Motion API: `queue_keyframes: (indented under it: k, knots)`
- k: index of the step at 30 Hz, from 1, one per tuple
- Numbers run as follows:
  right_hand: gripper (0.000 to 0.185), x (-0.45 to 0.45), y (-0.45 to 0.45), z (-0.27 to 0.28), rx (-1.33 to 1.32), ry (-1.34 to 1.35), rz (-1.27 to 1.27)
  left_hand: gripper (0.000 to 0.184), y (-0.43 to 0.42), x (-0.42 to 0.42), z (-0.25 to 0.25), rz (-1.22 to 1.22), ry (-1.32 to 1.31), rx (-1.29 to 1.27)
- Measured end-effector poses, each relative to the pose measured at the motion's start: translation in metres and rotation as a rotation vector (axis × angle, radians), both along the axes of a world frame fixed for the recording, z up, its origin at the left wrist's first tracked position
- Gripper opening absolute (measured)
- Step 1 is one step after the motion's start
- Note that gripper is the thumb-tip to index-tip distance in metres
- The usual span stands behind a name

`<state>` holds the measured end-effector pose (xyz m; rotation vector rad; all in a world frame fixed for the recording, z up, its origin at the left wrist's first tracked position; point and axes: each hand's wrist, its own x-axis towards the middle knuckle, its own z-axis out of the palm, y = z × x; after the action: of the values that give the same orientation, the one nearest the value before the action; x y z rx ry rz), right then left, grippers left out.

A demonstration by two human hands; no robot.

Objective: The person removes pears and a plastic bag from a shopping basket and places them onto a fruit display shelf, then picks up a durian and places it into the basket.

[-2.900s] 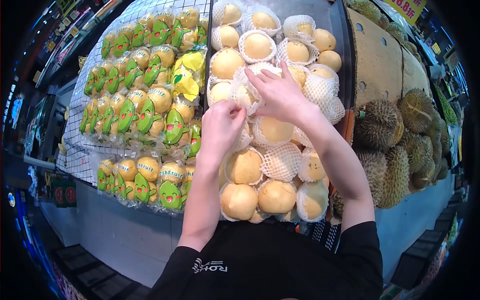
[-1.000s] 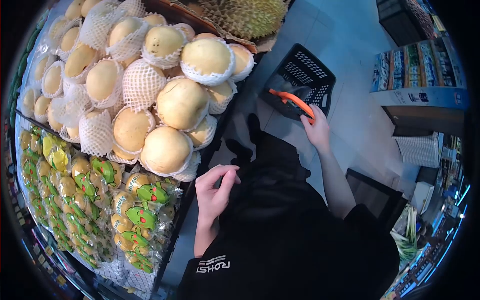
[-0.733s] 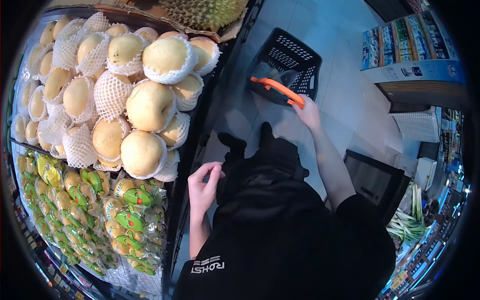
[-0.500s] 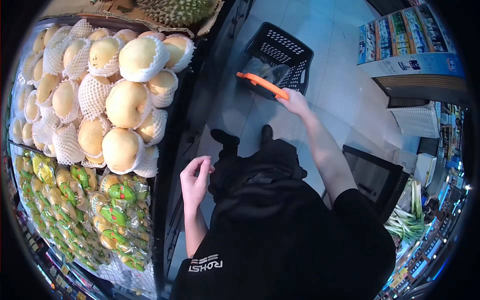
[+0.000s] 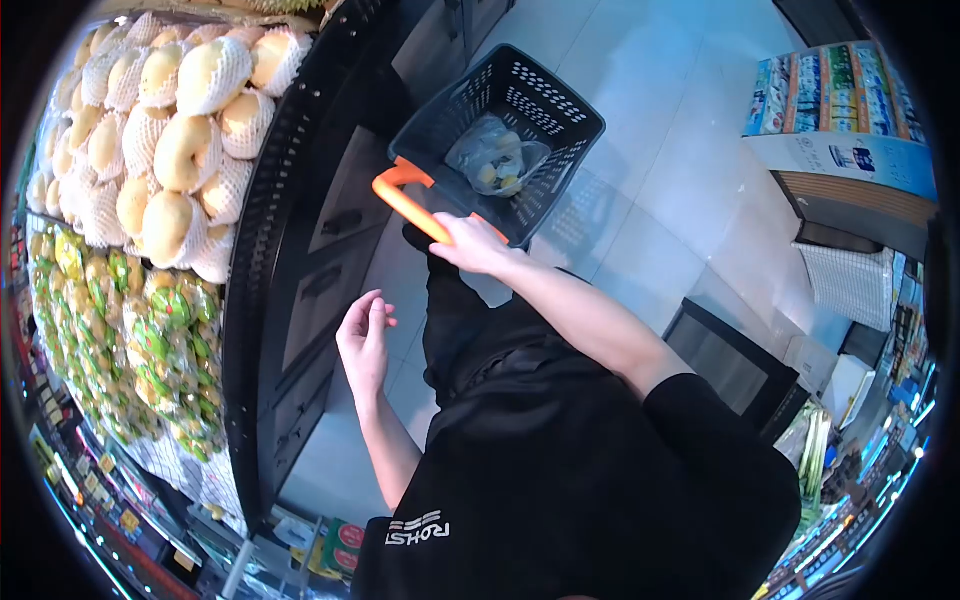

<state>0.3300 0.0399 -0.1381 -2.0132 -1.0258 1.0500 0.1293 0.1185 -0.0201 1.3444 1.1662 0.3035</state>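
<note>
My right hand [image 5: 472, 243] is wrapped round the orange handle [image 5: 403, 208] of a black shopping basket [image 5: 548, 88]. In the basket lies a clear plastic bag [image 5: 487, 160] with pale and yellowish pieces in it that I cannot make out. My left hand [image 5: 365, 328] hangs beside the fruit stand with loosely bent fingers, the thumb apart from them, and holds nothing.
On the left a dark stand [image 5: 262, 300] bears large pale fruits in foam nets [image 5: 183, 152] and bagged fruit [image 5: 165, 345]. Shelves of packets [image 5: 835, 90] stand at the far right, with a black-framed panel [image 5: 735, 365] and green vegetables [image 5: 815, 450] nearer me.
The basket and my right hand have swung left and closer to my body, and the bag inside shows more. The fruit stand has shifted left in view. My left hand stays empty.
</note>
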Motion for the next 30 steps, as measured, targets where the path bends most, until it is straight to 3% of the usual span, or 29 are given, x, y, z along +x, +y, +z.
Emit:
queue_keyframes:
  k: [6,9,13,18,20,24,30]
  knots:
    - [0.057,-0.067,-0.009,-0.013,0.093,0.082,0.113,0.034,-0.029,-0.031,-0.027,0.068,0.154,0.060]
    - [0.050,-0.102,-0.014,-0.009,0.151,0.072,0.123,0.056,-0.027,-0.045,-0.046,0.022,0.308,0.101]
    - [0.045,-0.145,-0.017,-0.013,0.161,0.093,0.127,0.068,-0.022,-0.048,-0.064,0.003,0.355,0.201]
    - [0.042,-0.178,-0.016,-0.016,0.149,0.123,0.180,0.073,-0.014,-0.063,-0.078,-0.019,0.499,0.132]
    - [0.042,-0.189,-0.015,-0.022,0.156,0.156,0.203,0.073,-0.018,-0.080,-0.105,0.014,0.485,0.335]
    - [0.046,-0.193,-0.016,-0.021,0.245,0.302,0.217,0.071,-0.023,-0.091,-0.112,0.070,0.423,0.342]
    - [0.047,-0.155,-0.029,-0.010,-0.075,0.436,0.340,0.065,-0.018,-0.095,-0.117,0.111,0.427,0.365]
